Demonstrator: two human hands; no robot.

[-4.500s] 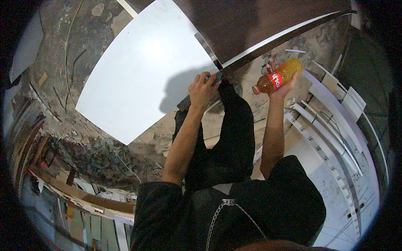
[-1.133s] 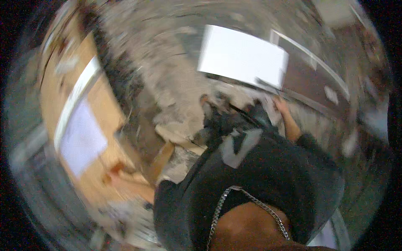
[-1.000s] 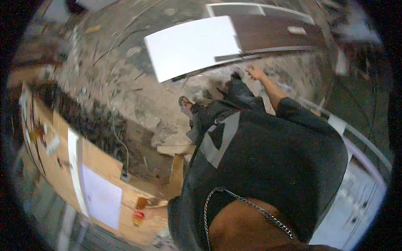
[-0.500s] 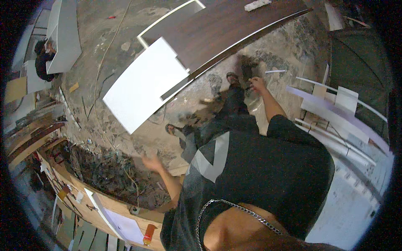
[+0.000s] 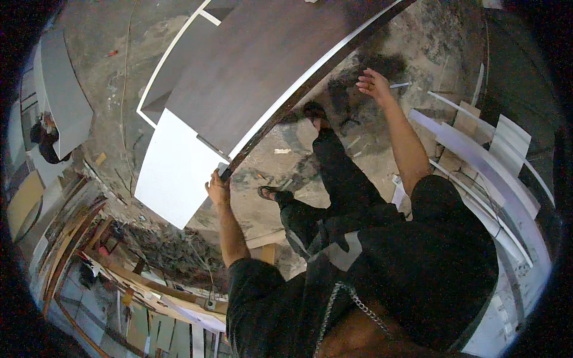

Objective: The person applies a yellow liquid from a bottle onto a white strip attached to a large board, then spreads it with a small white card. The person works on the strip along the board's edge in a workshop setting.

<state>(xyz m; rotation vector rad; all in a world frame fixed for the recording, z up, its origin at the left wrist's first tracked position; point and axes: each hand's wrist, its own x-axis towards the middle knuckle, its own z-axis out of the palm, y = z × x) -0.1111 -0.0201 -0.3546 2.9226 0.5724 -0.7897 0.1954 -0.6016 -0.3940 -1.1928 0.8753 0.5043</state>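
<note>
Bare, stained floor (image 5: 98,45) spreads through this workshop. At its far left edge a co-worker (image 5: 45,138) crouches against a pale grey cabinet (image 5: 65,89); a long cable (image 5: 126,83) runs over the ground nearer in. Next comes the white panel (image 5: 173,173), lying at the left end of a large brown board (image 5: 256,71), with a white frame (image 5: 144,98) along that board's far side. At the white panel's near right corner, the left hand (image 5: 218,188) has its fingers bent against the edge, beside a small grey piece (image 5: 222,171); whether they grip it, I cannot tell. Half a second ago this hand was well apart from the panel, and the bottle stood on a plank at lower left; I cannot make the bottle out now. So the left hand is rid of the drink and back at the work. To the right, past the brown board's near edge, the right hand (image 5: 375,85) hangs above the floor, fingers loosely spread, holding nothing. Beyond it, pale offcuts (image 5: 510,146) lean at the right.
</note>
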